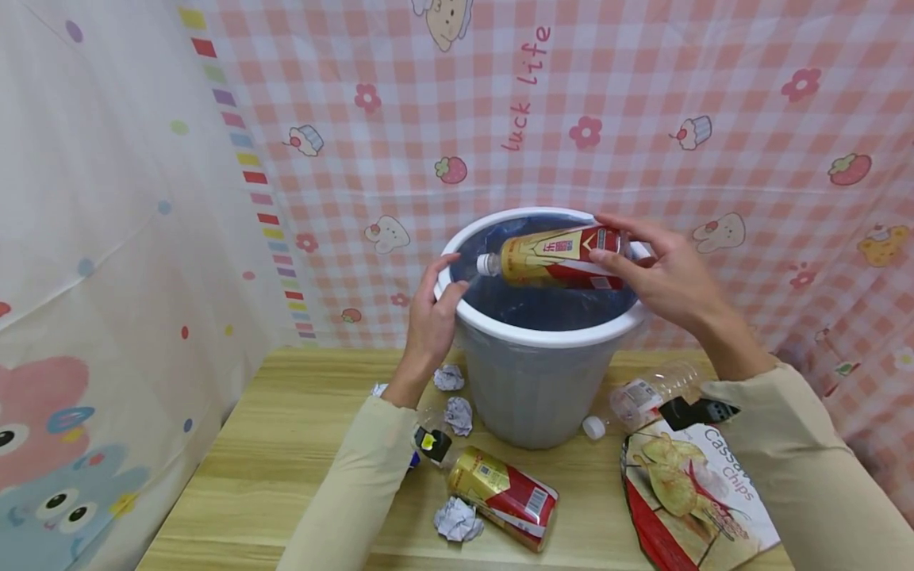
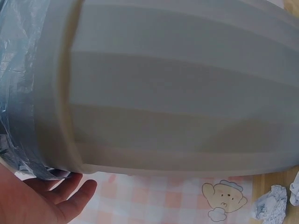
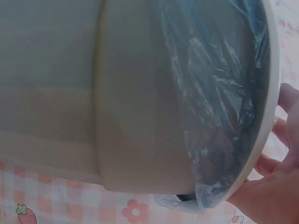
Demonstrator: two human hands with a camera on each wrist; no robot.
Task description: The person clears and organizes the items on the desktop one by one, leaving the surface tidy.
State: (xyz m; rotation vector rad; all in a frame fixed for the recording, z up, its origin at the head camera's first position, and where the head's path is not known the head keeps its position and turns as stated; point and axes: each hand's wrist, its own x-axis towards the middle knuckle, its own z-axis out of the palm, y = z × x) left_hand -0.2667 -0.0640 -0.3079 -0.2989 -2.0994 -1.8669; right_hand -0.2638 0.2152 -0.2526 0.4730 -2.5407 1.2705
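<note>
A grey trash can (image 1: 535, 388) with a white rim and a thin bluish plastic liner (image 2: 21, 70) stands upright. My right hand (image 1: 667, 274) grips the base end of a red and gold drink bottle (image 1: 557, 258), which lies nearly level across the can's mouth, white cap to the left. My left hand (image 1: 432, 317) holds the left side of the rim, finger and thumb reaching over the edge near the cap. In the left wrist view, fingers (image 2: 74, 196) lie against the can's side by the liner. The right wrist view shows my right-hand fingers (image 3: 268, 165) at the rim, the bottle hidden.
Another red and gold bottle (image 1: 503, 496) lies before the can, with crumpled paper balls (image 1: 458, 519) around the left side. A clear bottle (image 1: 657, 392), a loose white cap (image 1: 593, 428) and a Cassava Chips bag (image 1: 696, 484) lie at right. A checked curtain (image 1: 400, 159) hangs behind.
</note>
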